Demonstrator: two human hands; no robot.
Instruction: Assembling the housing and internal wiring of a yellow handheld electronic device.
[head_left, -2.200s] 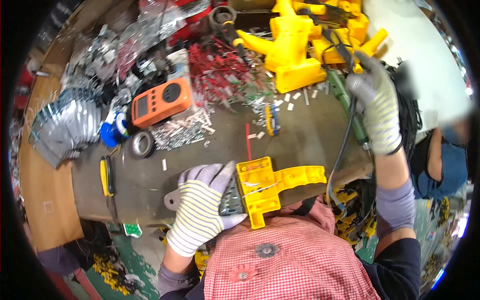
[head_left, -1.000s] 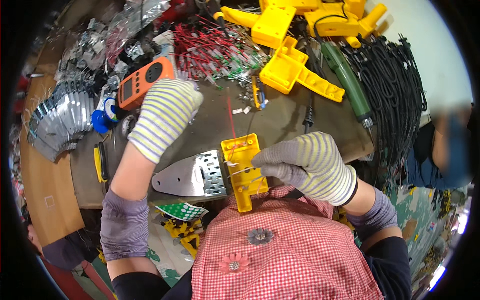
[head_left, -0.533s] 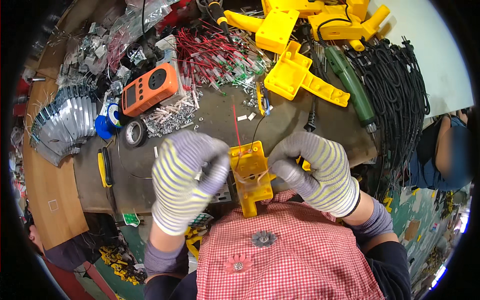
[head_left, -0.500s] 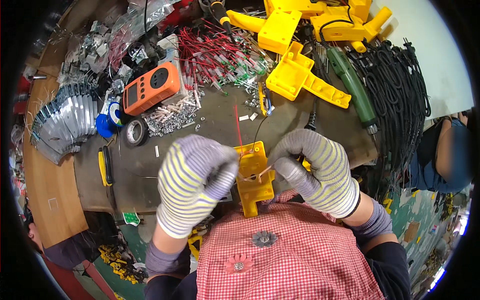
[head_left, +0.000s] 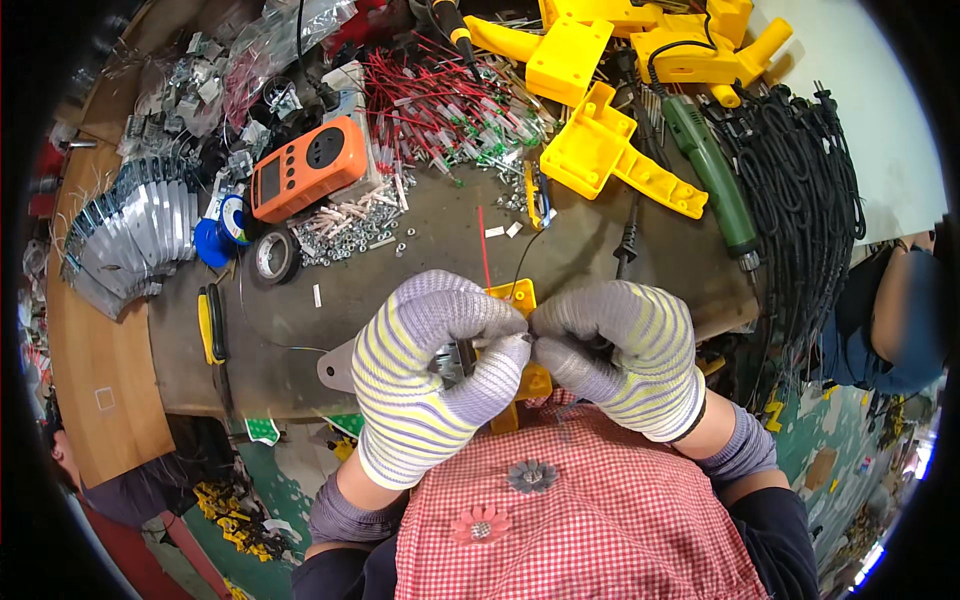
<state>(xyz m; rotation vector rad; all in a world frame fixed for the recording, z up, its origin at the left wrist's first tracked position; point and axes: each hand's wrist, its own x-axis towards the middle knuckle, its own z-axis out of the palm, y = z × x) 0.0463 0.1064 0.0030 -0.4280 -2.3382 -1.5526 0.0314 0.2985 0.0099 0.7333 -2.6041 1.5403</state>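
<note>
Both my hands wear grey gloves with yellow and white stripes, and their fingertips meet in front of me. My left hand [head_left: 435, 370] is closed in a pinch on thin wire, mostly hidden by the fingers. Against it, my right hand [head_left: 630, 350] pinches wire too, thumb and forefinger together. Beneath the fingers lies a yellow plastic housing half [head_left: 537, 383], largely covered by the gloves. From its far end a red wire [head_left: 484, 248] and a black wire [head_left: 522, 262] stick out. Beside my left hand shows the rounded end of a grey metal plate [head_left: 336, 368] with a hole.
An orange meter [head_left: 308, 170], black tape [head_left: 274, 256], a blue solder spool [head_left: 222, 235] and yellow-handled pliers [head_left: 211, 325] lie left. Red-wired parts [head_left: 430, 100] are heaped at the back. Yellow housings [head_left: 600, 145], a green electric screwdriver [head_left: 712, 175] and black cables [head_left: 795, 180] lie right.
My left hand has moved right until its fingertips meet those of my right hand. The thin wires that stretched between them are now hidden. The metal plate's end has come into sight.
</note>
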